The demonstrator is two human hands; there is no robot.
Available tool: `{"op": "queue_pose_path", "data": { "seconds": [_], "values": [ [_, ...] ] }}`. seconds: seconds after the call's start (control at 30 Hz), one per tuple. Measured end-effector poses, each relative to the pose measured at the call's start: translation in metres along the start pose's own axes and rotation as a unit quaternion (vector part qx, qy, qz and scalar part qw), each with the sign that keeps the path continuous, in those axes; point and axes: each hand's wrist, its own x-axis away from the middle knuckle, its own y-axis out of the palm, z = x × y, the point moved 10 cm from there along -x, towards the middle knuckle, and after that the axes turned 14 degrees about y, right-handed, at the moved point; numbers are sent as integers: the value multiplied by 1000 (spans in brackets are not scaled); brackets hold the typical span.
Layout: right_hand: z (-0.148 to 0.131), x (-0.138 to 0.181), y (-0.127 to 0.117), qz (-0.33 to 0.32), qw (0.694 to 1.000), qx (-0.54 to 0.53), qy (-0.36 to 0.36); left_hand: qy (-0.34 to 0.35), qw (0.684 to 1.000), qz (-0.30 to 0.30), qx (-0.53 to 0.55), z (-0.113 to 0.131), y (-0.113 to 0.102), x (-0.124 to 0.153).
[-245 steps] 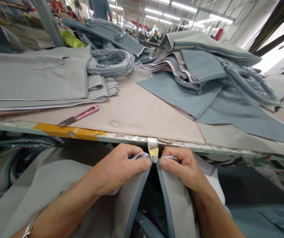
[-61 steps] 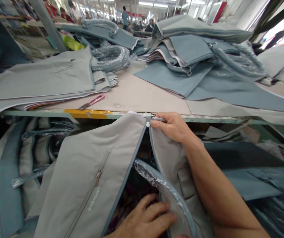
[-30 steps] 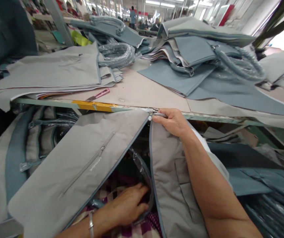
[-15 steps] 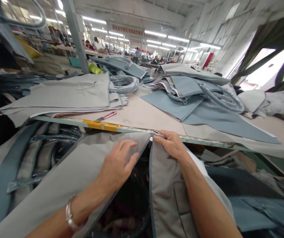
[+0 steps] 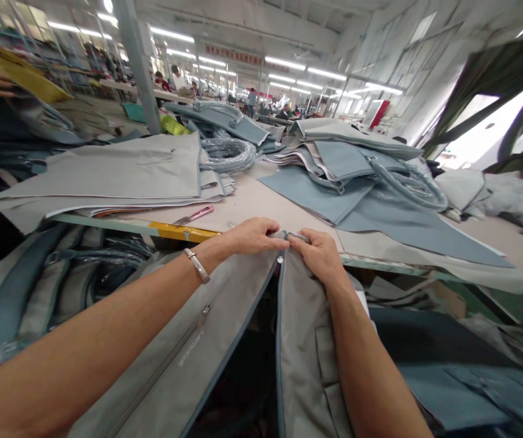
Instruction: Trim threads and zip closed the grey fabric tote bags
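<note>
A grey fabric bag (image 5: 183,359) with blue piping hangs open from the table's front edge, its two halves spread in a V. My left hand (image 5: 254,236) is closed on the top corner of the left half. My right hand (image 5: 318,254) is closed on the top of the right half, where a small metal zipper end (image 5: 294,235) shows. Both hands meet at the point of the V. A zip pocket runs down the left half.
The worktable (image 5: 261,204) carries stacks of grey panels (image 5: 106,173) at left, blue-grey panels (image 5: 347,176) at right, and plastic-wrapped handles (image 5: 229,155). Pink snips (image 5: 195,215) lie near the yellow-taped edge. More bags hang at lower left. People work far behind.
My left hand came up out of the bag's inside, passed over the left half and now grips its top corner beside my right hand. The right hand stayed at the zipper end.
</note>
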Motion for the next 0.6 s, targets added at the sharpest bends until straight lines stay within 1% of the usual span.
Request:
{"op": "queue_pose_path", "data": {
  "seconds": [0.17, 0.3, 0.4, 0.5, 0.6],
  "values": [
    [1, 9, 2, -8, 1000, -8, -21, 29, 999, 39, 23, 11, 2, 5],
    [1, 22, 6, -25, 999, -7, -42, 31, 999, 29, 29, 19, 11, 17],
    [1, 27, 8, -36, 998, -10, -49, 20, 999, 29, 14, 19, 13, 22],
    [0, 21, 5, -15, 999, -17, -45, 4, 999, 39, -7, 18, 8, 18],
    [-2, 9, -5, 34, 998, -27, -34, -4, 997, 63, -38, 18, -3, 6]
  ]
}}
